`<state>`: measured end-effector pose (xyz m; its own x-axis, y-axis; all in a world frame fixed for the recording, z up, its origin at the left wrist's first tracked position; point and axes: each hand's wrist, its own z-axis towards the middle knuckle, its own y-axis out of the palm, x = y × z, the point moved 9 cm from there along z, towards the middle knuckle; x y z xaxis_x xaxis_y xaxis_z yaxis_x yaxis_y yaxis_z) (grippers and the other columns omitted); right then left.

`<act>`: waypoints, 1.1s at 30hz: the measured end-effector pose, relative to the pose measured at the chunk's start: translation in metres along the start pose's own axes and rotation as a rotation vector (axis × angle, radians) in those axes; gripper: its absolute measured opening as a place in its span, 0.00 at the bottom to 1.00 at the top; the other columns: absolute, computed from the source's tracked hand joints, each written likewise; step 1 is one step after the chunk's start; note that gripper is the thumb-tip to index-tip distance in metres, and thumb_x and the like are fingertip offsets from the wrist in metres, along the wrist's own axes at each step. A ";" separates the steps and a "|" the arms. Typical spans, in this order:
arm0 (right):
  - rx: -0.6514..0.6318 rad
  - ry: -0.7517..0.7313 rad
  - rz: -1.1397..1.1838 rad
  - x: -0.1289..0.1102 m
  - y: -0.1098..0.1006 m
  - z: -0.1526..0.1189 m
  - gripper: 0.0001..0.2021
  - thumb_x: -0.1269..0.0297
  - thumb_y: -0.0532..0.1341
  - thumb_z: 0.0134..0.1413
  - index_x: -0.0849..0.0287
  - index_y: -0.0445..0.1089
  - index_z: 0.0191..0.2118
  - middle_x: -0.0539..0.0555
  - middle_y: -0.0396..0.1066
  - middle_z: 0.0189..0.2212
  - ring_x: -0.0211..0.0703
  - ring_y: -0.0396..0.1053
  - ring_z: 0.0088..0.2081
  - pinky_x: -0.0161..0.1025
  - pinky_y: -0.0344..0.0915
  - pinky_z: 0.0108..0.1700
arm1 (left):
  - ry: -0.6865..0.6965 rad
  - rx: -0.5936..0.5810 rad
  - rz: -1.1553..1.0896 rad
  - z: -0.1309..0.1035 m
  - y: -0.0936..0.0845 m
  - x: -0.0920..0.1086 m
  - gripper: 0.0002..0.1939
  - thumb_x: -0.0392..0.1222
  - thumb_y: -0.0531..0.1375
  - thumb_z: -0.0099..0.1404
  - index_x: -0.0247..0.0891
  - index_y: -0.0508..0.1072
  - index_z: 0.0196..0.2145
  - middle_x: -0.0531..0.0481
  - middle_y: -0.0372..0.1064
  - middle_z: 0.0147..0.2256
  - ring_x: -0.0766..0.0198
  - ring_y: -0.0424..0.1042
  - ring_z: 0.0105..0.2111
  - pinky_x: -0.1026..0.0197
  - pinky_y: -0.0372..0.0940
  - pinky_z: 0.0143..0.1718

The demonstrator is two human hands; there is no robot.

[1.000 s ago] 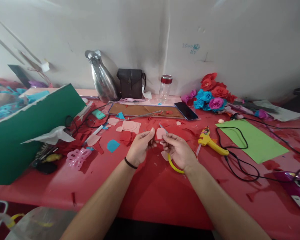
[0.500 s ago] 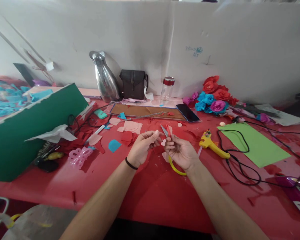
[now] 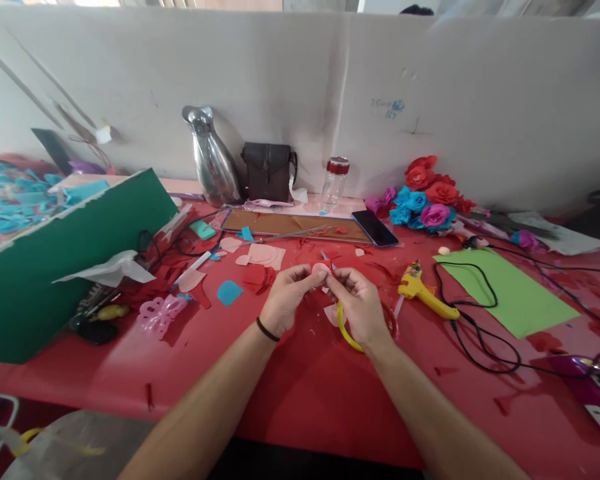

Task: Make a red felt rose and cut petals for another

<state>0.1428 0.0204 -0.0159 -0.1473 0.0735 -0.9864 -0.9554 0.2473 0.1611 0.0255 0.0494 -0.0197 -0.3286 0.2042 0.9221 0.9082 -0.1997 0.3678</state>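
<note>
My left hand (image 3: 287, 297) is closed, its thumb and fingertips pinching a small red paper piece (image 3: 322, 268) with a paler face. The thumb and forefinger of my right hand (image 3: 357, 303) meet at the same piece. Scissors are held in that right hand as well. Their yellow handle (image 3: 347, 330) shows under the palm, and a blade tip (image 3: 325, 256) sticks out beyond the fingers. Most of the scissors is hidden by the hand. Just left of my hands lie red paper pieces (image 3: 259, 279) and a blue cut piece (image 3: 229, 292).
On the right are a yellow glue gun (image 3: 425, 293) with a black cord, green paper (image 3: 510, 293) and a purple power strip (image 3: 585, 393). Paper flowers (image 3: 430, 193), a phone (image 3: 375, 229), a glass jar (image 3: 335, 183) and a steel jug (image 3: 213, 157) stand behind. A green board (image 3: 80, 267) stands left.
My hands have come together, and both now touch the red paper piece. The right hand has turned, so the scissors are more covered by its fingers.
</note>
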 end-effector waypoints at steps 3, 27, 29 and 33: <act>-0.017 0.017 -0.018 -0.003 -0.002 0.002 0.15 0.52 0.68 0.42 0.57 0.69 0.31 0.49 0.72 0.27 0.39 0.69 0.30 0.37 0.65 0.35 | -0.015 0.000 -0.008 0.004 -0.004 -0.005 0.14 0.47 0.70 0.46 0.34 0.75 0.22 0.51 0.69 0.23 0.71 0.65 0.24 0.66 0.58 0.28; -0.078 0.082 -0.636 -0.015 -0.082 -0.014 0.29 0.67 0.68 0.35 0.53 0.68 0.49 0.54 0.73 0.36 0.49 0.71 0.37 0.43 0.67 0.36 | -0.063 0.205 -0.111 0.011 -0.040 -0.001 0.16 0.44 0.73 0.38 0.34 0.72 0.20 0.53 0.68 0.21 0.73 0.64 0.22 0.69 0.55 0.23; -0.104 0.075 -0.437 -0.020 -0.072 -0.011 0.31 0.63 0.70 0.35 0.51 0.67 0.51 0.54 0.73 0.40 0.51 0.71 0.42 0.43 0.69 0.38 | -0.059 0.223 -0.139 0.013 -0.045 0.002 0.16 0.44 0.73 0.39 0.34 0.73 0.20 0.54 0.67 0.20 0.74 0.64 0.21 0.70 0.55 0.23; -0.108 0.084 -0.323 -0.037 -0.044 -0.002 0.34 0.55 0.72 0.32 0.49 0.66 0.51 0.55 0.69 0.48 0.53 0.66 0.50 0.44 0.68 0.46 | -0.075 0.301 -0.241 0.016 -0.053 0.010 0.13 0.39 0.72 0.41 0.34 0.71 0.19 0.55 0.66 0.19 0.74 0.63 0.20 0.71 0.55 0.20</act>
<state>0.1895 0.0051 0.0131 0.1512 -0.0732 -0.9858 -0.9770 0.1408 -0.1603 -0.0219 0.0771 -0.0318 -0.5320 0.2826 0.7982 0.8464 0.1505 0.5108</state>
